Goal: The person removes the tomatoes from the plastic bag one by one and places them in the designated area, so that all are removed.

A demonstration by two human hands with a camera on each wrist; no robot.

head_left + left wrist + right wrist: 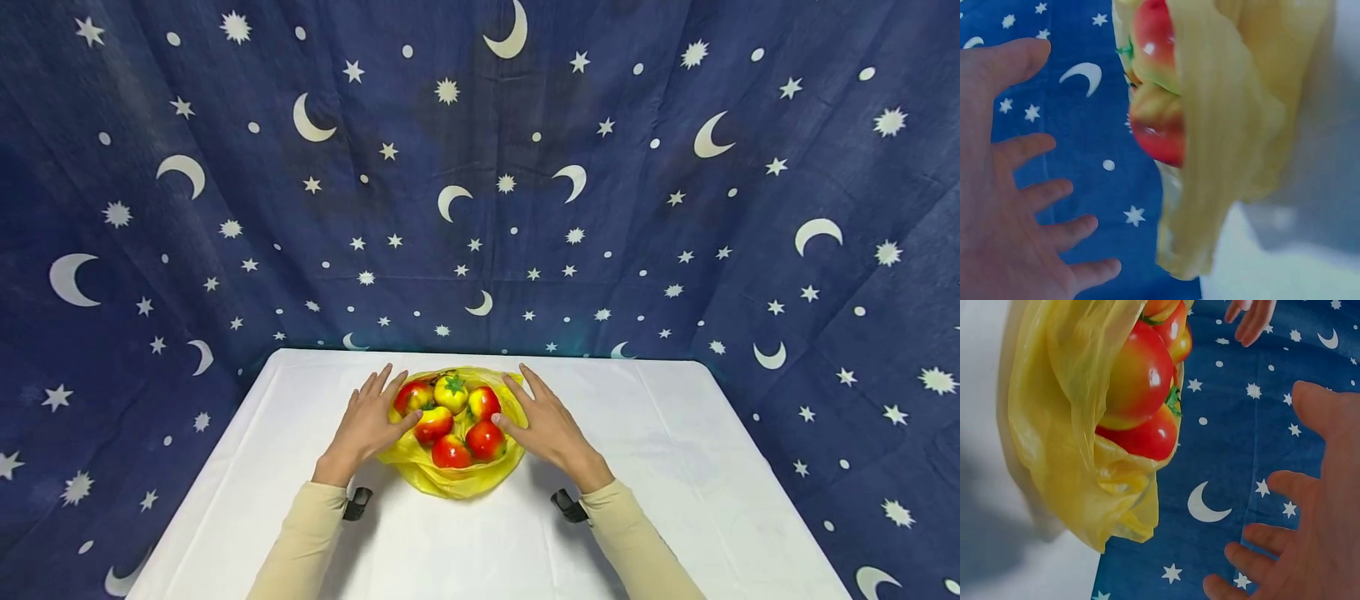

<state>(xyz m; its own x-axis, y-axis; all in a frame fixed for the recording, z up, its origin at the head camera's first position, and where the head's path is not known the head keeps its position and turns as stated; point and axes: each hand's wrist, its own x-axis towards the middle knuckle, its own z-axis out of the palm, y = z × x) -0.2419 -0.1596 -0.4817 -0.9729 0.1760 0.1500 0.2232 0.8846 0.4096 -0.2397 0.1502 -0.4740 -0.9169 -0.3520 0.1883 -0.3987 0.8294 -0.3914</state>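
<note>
A yellow plastic bag (450, 483) sits on the white table with its mouth spread wide. Inside it lie several glossy red-and-yellow fruits (486, 440); one mostly yellow fruit (452, 392) bears a green, star-shaped leafy top like a tomato's. At the bag's left side is my left hand (369, 421), fingers spread and holding nothing. My right hand (551, 425) is likewise spread at the right side, its thumb over the rim. Both wrist views show a gap between the fingers and the bag (1229, 125). The bag's underside is hidden.
A white cloth covers the table (660, 483), whose far edge lies just behind the bag. Beyond it hangs a dark blue curtain (487, 233) with moons and stars. Black wrist mounts (570, 505) jut inward below the hands.
</note>
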